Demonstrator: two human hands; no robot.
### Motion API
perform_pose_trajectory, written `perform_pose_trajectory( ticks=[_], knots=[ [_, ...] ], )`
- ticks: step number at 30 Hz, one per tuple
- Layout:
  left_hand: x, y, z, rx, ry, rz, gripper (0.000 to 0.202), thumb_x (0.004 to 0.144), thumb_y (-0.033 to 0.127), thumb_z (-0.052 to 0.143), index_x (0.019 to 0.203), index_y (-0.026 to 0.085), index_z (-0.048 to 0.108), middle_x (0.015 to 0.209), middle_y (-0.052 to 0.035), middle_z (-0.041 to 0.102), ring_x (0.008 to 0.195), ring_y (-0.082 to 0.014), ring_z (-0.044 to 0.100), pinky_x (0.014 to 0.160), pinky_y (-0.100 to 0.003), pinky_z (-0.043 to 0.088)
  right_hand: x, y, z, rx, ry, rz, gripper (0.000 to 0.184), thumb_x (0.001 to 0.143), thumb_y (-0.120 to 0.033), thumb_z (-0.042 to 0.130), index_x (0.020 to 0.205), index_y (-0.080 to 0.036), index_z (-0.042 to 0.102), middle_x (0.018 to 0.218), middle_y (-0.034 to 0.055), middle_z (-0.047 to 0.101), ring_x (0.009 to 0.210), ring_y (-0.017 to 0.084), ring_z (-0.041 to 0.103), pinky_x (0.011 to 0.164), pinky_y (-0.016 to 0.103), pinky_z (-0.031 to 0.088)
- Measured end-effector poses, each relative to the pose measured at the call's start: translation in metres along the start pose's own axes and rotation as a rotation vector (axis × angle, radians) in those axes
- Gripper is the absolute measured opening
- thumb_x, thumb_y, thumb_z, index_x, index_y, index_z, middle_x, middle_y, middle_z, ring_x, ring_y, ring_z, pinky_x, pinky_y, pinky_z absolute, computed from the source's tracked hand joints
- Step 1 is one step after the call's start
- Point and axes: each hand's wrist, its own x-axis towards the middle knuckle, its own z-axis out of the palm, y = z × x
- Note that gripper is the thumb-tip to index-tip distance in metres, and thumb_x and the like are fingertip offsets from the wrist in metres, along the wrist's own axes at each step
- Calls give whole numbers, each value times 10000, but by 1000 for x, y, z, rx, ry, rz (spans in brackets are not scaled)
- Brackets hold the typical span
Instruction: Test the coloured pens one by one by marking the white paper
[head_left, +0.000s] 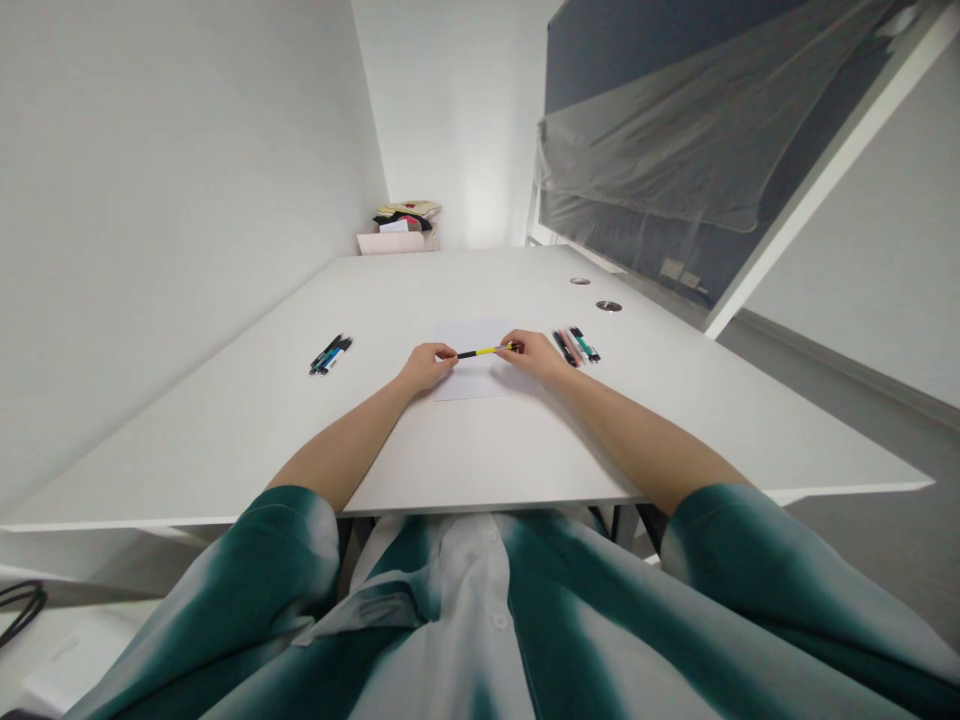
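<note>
A slim yellow and black pen (486, 351) is stretched level between my two hands, above a sheet of white paper (471, 386). My left hand (430, 366) pinches its black end. At the yellow end, my right hand (531, 354) is closed around it with the fingertips; part of that end is hidden by the fingers. Just right of my right hand lies a row of several pens (576, 346), black, pink and green. Farther off to the left of my left hand is another group of pens (330, 355), black and blue.
The white table (480, 460) reaches from my body to the far wall. A pink box (391, 242) with cloth-like items on top stands at its far end. Two round metal grommets (609, 306) sit near the right edge. A dark panel under plastic film (660, 150) rises at right.
</note>
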Motion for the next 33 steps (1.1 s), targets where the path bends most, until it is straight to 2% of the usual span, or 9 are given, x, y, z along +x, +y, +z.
perform_pose_trajectory(
  ticks=[5,10,14,19,29,33],
  knots=[
    [-3,4,1,207,20,119,181,795,276,607,865,196,754,946,-82,741,950,-271,625,933,-415,437,4,-1,4,581,37,151,322,704,-460,705,860,-180,668,679,4,614,583,122,488,581,254,381],
    [-8,15,6,363,78,253,203,839,275,563,896,172,728,937,-107,724,961,-278,590,930,-448,400,4,-12,2,869,42,294,399,861,-528,479,915,-181,670,720,43,645,632,149,556,625,268,434],
    [-11,20,10,377,149,305,191,862,277,549,897,171,703,923,-114,705,989,-285,567,923,-446,386,1,-20,-4,804,3,290,536,917,-571,326,1024,-181,678,768,77,675,713,195,607,678,302,462],
    [-14,19,11,376,216,337,177,876,273,537,895,183,689,915,-118,690,998,-289,552,926,-456,369,-2,-24,-3,757,-16,285,626,903,-641,255,1073,-188,652,797,86,671,726,206,601,691,313,471],
    [-16,22,11,366,225,360,185,886,281,527,899,186,685,915,-113,689,1001,-282,549,934,-452,361,-2,-24,0,803,-6,306,575,917,-621,289,1075,-190,635,779,79,663,743,204,614,698,319,484],
    [-16,24,11,363,221,353,190,887,282,527,901,180,687,920,-117,692,1007,-283,550,938,-451,357,-2,-25,0,847,-7,347,565,944,-594,246,1064,-197,630,761,68,654,735,195,614,687,305,483]
  ],
)
